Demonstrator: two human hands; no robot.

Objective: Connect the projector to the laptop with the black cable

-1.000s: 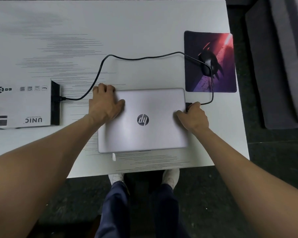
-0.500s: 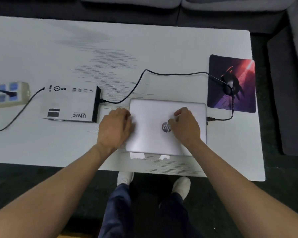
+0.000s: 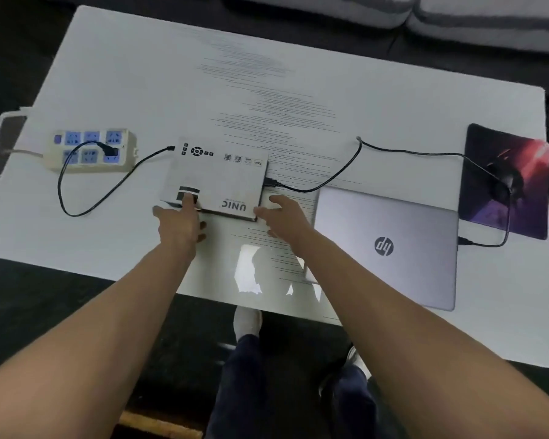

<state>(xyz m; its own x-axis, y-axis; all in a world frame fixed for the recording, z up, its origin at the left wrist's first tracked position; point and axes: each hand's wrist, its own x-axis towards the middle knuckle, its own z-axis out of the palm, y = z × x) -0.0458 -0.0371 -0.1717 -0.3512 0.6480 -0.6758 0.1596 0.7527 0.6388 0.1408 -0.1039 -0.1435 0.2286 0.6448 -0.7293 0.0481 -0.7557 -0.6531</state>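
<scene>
Both hands have left the closed silver laptop with the round logo on its lid (image 3: 389, 245) and gone to the flat white box-shaped projector with black buttons on top (image 3: 217, 179). Half a second ago they lay on the laptop lid. Now the left hand (image 3: 181, 224) sits at the projector's near-left corner, with a fingertip (image 3: 189, 198) on the dark stripes printed there and the thumb spread out to the left. The right hand (image 3: 282, 217) is at the near-right corner, fingers loosely spread and touching the projector's edge. Neither hand is closed around anything.

The thin black cable (image 3: 358, 153) runs from a plug in the projector's right side, loops up over the white desk (image 3: 171, 90), crosses the dark mouse pad with a red streak (image 3: 507, 182) and comes round to a plug at the laptop's right edge. A dark mouse (image 3: 504, 182) lies on the pad; it is blurred.

The view has swung left since the earlier frame, so the laptop now sits to the right of the hands. The cream power strip with blue sockets (image 3: 91, 148) shows in full at the left, with a black power cord (image 3: 86, 198) looping from it to the projector's back-left corner.
</scene>
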